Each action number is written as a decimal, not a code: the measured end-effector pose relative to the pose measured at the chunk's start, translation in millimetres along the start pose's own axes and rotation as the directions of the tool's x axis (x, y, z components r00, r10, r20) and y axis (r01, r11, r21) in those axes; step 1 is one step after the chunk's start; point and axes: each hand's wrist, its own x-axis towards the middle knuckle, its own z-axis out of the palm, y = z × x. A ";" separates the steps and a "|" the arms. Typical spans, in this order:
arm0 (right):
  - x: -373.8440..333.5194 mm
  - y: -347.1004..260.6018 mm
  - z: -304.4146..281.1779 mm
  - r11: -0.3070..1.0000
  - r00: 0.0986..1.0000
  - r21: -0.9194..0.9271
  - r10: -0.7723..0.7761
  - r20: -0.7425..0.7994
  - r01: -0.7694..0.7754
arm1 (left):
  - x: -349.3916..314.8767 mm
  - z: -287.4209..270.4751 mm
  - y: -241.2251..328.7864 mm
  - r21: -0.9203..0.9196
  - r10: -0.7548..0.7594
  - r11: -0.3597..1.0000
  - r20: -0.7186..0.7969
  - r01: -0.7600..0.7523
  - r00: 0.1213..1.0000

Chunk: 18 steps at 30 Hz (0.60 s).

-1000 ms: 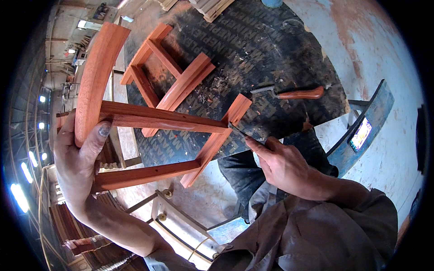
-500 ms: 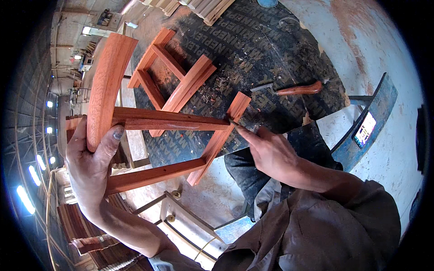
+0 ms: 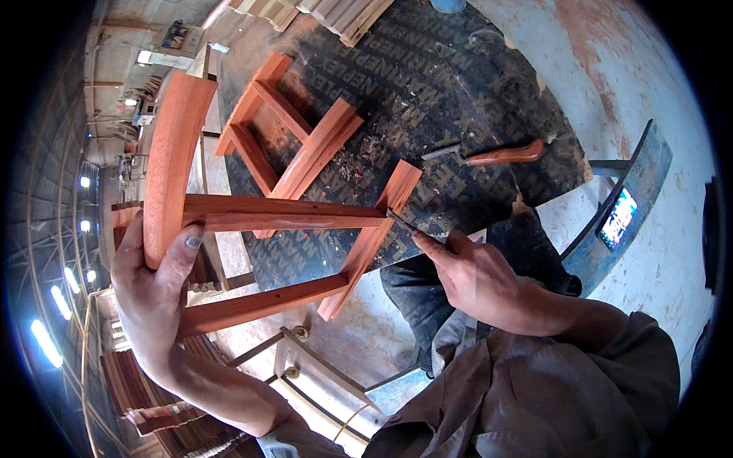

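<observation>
A reddish wooden frame (image 3: pixel 286 212), two rails joined between two end pieces, slants across the view. My left hand (image 3: pixel 156 286) is closed around its left end piece, the thumb pressed near the joint. My right hand (image 3: pixel 477 278) pinches a thin, dark, narrow-bladed tool (image 3: pixel 402 222), its handle hidden in the palm. The blade's tip touches the frame where the upper rail meets the right end piece. Beyond it, a second wooden frame (image 3: pixel 294 120) of the same colour lies on the black worktop (image 3: pixel 397 91).
A tool with a wooden handle (image 3: pixel 508 155) and a bent metal blade lies on the worktop among shavings. Pale wood strips (image 3: pixel 351 19) are stacked at the far edge. A lit phone (image 3: pixel 618 219) rests on a blue bench at right. Dark boards (image 3: pixel 156 389) are piled at lower left.
My right hand has drawn slightly back and down from the joint, so more of the thin blade shows. The held frame's left end has dropped slightly.
</observation>
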 end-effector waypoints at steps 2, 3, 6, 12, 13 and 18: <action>1.5 -2.7 -2.0 1.000 0.999 -0.011 0.021 0.036 -0.020 | 3.2 1.6 -4.5 -0.010 0.058 0.998 -0.016 -0.058 0.998; 0.9 -5.1 -5.7 1.000 0.999 -0.011 0.027 0.047 -0.026 | 3.1 1.6 -3.7 -0.035 0.040 0.999 -0.007 -0.040 0.999; 14.6 -7.5 -3.3 0.998 0.993 -0.020 0.065 0.098 -0.063 | 2.4 3.2 -0.3 -0.091 0.007 0.996 0.000 -0.007 1.000; 11.2 -7.8 -2.0 0.998 0.994 -0.024 0.055 0.090 -0.053 | 1.2 2.5 1.1 -0.061 -0.001 0.998 -0.017 0.000 1.000; 13.9 -9.0 -0.7 0.998 0.995 -0.028 0.056 0.082 -0.054 | 2.1 2.1 -0.9 -0.055 -0.012 0.998 -0.016 0.011 1.000; 29.8 -9.8 8.8 0.999 0.997 -0.014 0.043 0.065 -0.043 | 4.5 1.7 0.3 0.071 0.017 0.997 -0.006 -0.016 1.000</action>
